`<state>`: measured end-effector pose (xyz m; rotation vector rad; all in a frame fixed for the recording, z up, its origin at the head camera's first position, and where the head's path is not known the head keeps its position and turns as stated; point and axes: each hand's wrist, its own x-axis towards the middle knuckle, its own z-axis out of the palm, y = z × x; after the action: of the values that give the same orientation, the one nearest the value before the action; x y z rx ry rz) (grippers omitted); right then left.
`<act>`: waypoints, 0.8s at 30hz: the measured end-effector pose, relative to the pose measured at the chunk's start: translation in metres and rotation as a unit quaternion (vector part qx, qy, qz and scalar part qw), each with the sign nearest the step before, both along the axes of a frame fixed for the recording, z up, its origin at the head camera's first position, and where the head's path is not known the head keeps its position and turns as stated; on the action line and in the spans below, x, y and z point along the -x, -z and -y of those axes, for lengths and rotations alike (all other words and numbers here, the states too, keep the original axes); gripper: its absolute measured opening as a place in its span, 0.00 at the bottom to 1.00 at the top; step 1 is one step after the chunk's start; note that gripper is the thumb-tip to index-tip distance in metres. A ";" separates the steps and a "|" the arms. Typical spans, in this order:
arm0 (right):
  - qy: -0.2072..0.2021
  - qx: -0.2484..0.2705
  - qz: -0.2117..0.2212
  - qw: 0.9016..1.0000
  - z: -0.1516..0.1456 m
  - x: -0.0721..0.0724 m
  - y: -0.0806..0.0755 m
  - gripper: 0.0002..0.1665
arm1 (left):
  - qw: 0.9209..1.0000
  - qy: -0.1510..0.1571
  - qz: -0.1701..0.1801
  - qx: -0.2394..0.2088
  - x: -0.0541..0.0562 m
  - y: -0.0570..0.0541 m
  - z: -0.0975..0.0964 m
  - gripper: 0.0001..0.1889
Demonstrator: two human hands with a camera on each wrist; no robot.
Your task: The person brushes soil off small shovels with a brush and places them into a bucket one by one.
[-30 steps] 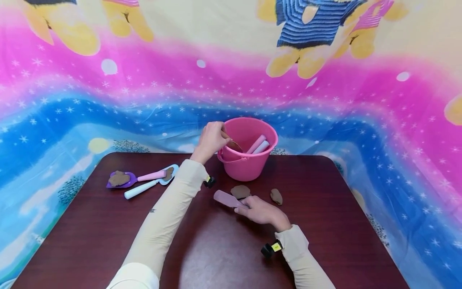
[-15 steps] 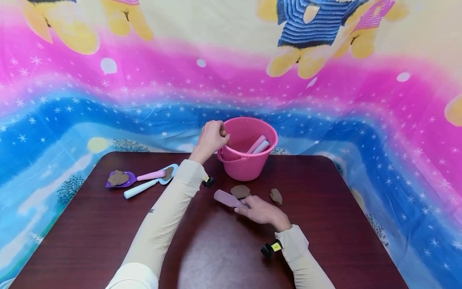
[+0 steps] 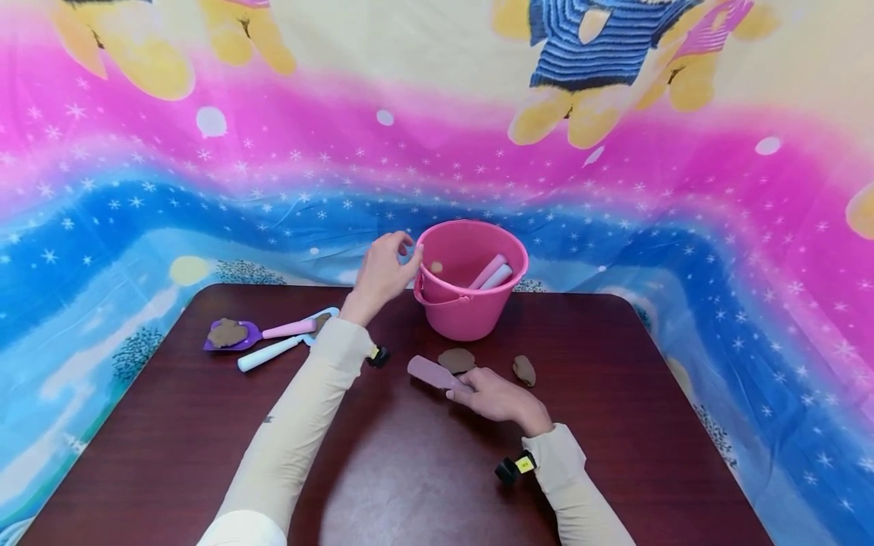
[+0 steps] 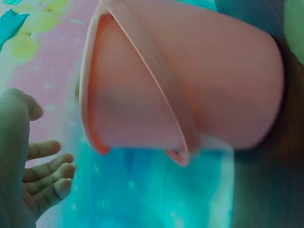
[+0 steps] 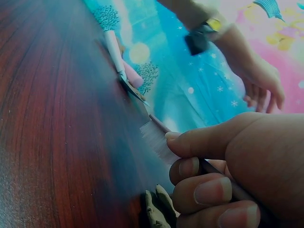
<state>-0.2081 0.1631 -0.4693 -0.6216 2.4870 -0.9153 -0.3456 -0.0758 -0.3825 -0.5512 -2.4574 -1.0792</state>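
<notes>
My left hand [image 3: 382, 271] is just left of the pink bucket [image 3: 460, 315], its fingers loosely bent and holding nothing. In the left wrist view the fingers are apart from the bucket's rim. Inside the bucket, a small tan tip [image 3: 435, 267] shows by the left wall; the rest is hidden. Pink and pale handles [image 3: 497, 274] lean at the bucket's right side. Low over the table, my right hand [image 3: 501, 396] grips a mauve brush [image 3: 433, 373], whose pale bristles show in the right wrist view. A flat brown lump [image 3: 456, 360] lies just behind the brush.
Another brown lump [image 3: 524, 371] lies right of my right hand. At the table's left are a purple scoop [image 3: 253, 334] with a brown lump on it and a pale blue tool [image 3: 273, 354]. A patterned cloth [image 3: 328, 220] hangs behind the dark table [image 3: 601, 455].
My left hand has let go of a brown item inside the bucket and drawn back left, its fingers opening. The right hand keeps the brush in nearly the same place.
</notes>
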 end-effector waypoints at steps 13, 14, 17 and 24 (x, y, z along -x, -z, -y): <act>0.007 -0.004 -0.001 1.000 0.001 0.000 -0.005 0.24 | 0.990 -0.138 -0.009 0.040 -0.024 0.064 0.094 0.08; 0.006 -0.004 -0.001 1.000 0.001 0.000 -0.005 0.23 | 0.988 -0.147 -0.001 0.044 -0.027 0.067 0.101 0.08; 0.005 -0.003 0.001 1.000 0.001 0.000 -0.006 0.24 | 0.984 -0.166 0.026 0.052 -0.035 0.078 0.122 0.09; 0.006 -0.004 0.001 1.000 0.001 -0.002 -0.005 0.26 | 0.975 -0.201 0.064 0.070 -0.054 0.098 0.162 0.12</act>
<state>-0.2056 0.1617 -0.4641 -0.6042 2.4945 -0.9083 -0.2914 -0.2380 -0.4806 -0.0134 -2.6144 -0.8035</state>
